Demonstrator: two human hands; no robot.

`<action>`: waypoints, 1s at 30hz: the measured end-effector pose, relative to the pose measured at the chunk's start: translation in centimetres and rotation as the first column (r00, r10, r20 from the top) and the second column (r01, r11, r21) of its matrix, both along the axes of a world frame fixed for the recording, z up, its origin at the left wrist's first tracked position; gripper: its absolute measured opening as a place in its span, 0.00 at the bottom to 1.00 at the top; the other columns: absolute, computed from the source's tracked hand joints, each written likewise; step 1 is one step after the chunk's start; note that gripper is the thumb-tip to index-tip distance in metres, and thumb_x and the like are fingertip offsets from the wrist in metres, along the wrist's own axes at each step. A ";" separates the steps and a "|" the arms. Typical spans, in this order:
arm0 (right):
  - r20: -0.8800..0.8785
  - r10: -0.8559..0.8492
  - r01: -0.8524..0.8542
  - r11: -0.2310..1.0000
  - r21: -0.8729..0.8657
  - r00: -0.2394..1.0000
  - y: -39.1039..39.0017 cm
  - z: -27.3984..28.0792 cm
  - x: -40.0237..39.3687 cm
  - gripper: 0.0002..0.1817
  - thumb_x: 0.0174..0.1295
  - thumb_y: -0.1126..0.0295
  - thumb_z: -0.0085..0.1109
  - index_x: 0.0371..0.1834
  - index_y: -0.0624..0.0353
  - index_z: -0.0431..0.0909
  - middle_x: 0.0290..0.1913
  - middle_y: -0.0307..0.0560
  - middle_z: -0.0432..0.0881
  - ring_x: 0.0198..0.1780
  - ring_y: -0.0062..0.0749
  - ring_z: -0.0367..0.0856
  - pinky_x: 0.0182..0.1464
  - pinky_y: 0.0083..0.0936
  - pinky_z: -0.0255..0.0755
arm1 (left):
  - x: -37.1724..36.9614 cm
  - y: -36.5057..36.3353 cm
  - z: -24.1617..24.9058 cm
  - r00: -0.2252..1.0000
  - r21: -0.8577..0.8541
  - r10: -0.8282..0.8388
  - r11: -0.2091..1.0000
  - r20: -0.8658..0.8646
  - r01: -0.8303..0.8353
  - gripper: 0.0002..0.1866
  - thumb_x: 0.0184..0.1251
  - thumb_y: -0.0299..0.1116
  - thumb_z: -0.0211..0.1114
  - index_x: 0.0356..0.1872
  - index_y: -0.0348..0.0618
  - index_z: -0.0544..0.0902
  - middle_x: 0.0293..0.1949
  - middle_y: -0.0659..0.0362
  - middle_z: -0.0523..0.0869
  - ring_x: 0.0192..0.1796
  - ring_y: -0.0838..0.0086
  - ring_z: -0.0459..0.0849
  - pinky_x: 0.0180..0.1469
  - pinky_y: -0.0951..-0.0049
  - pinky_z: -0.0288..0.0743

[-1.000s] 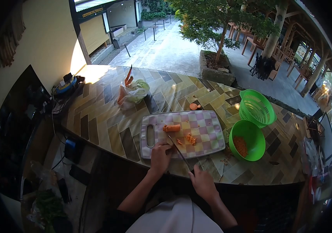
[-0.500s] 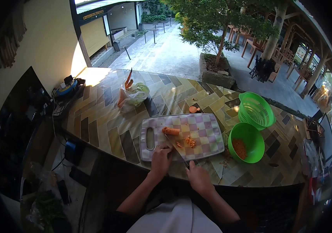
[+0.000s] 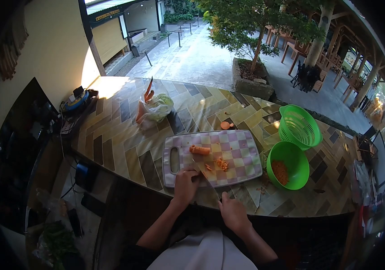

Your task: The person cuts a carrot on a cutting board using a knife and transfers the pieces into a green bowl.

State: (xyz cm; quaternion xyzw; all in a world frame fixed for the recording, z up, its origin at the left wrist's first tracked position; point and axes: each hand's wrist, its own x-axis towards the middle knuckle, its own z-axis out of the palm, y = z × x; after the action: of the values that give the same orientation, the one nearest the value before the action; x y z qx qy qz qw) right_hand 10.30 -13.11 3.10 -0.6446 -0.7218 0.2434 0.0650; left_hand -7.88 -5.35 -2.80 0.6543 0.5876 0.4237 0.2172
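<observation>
My right hand (image 3: 234, 212) is closed on a knife (image 3: 205, 176), its blade slanting up and left across the cutting board's lower edge. Beside the blade, at the lower left of the checkered cutting board (image 3: 242, 173), my left hand (image 3: 186, 182) has its fingers bent together; whatever they hold is hidden. A carrot piece (image 3: 199, 150) lies on the board above my left hand. Near the board's middle are chopped carrot bits (image 3: 222, 164) and a few thin slivers. To the right, a green bowl (image 3: 299, 164) holds orange shreds.
A green strainer (image 3: 299, 127) stands behind the bowl. Carrot ends (image 3: 225, 125) lie beyond the board. At the back left, a plastic bag (image 3: 155, 110) holds vegetables. A power strip (image 3: 77, 100) with cables sits at the table's left end.
My right hand and the knife have moved slightly right and down, and the blade's tip is now away from the carrot piece. My left hand has hardly moved.
</observation>
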 end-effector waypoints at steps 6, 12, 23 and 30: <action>-0.028 -0.001 0.001 1.000 0.012 1.000 1.6 0.0 -1.0 0.15 0.73 0.60 0.52 0.44 0.64 0.70 0.32 0.67 0.83 0.39 0.66 0.83 0.41 0.56 0.76 | -0.2 0.0 0.4 1.000 -0.018 -0.007 1.000 -0.016 0.007 0.10 0.50 0.22 0.70 0.36 0.34 0.89 0.39 0.47 0.88 0.44 0.53 0.86 0.50 0.61 0.79; -0.111 0.048 -0.041 0.997 0.070 0.993 1.9 -0.4 0.5 0.14 0.73 0.61 0.52 0.43 0.64 0.70 0.31 0.67 0.83 0.38 0.65 0.83 0.41 0.55 0.76 | -0.2 0.2 0.9 0.999 -0.022 -0.019 1.000 0.042 0.020 0.06 0.53 0.23 0.70 0.33 0.34 0.89 0.35 0.46 0.87 0.39 0.51 0.86 0.46 0.60 0.78; -0.043 0.007 -0.007 1.000 0.019 0.999 0.9 -0.6 -0.2 0.15 0.72 0.62 0.54 0.45 0.64 0.70 0.31 0.68 0.82 0.39 0.67 0.82 0.42 0.56 0.75 | -0.3 0.1 0.3 1.000 0.012 -0.020 1.000 -0.005 0.020 0.08 0.51 0.21 0.69 0.33 0.33 0.88 0.35 0.46 0.87 0.41 0.50 0.86 0.47 0.59 0.78; -0.043 -0.028 0.030 0.998 0.056 0.999 2.3 -0.5 -2.1 0.14 0.72 0.61 0.53 0.45 0.64 0.71 0.32 0.68 0.83 0.39 0.66 0.83 0.42 0.56 0.75 | -0.4 0.0 0.9 0.996 0.050 -0.017 0.998 -0.093 0.022 0.07 0.53 0.24 0.71 0.33 0.33 0.88 0.35 0.46 0.88 0.39 0.53 0.89 0.46 0.63 0.81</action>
State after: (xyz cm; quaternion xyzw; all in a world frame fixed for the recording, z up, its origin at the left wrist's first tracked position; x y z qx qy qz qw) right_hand 8.22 -10.78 2.58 -0.6476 -0.7175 0.2355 0.1022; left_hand -8.28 -5.33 -1.87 0.6842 0.5796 0.4057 0.1769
